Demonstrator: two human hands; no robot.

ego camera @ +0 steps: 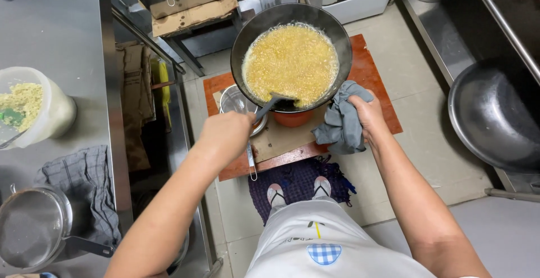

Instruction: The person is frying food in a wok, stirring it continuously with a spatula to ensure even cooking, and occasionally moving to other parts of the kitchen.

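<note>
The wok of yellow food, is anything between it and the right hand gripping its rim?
Yes. A grey cloth is bunched between the right hand and the wok rim, so the hand does not touch the metal directly. The left hand holds a spatula reaching into the food unobstructed.

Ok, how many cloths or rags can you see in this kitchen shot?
2. One grey cloth is bunched under the right hand at the rim of the wok. One checked cloth lies on the steel counter at left. Others may be hidden.
</note>
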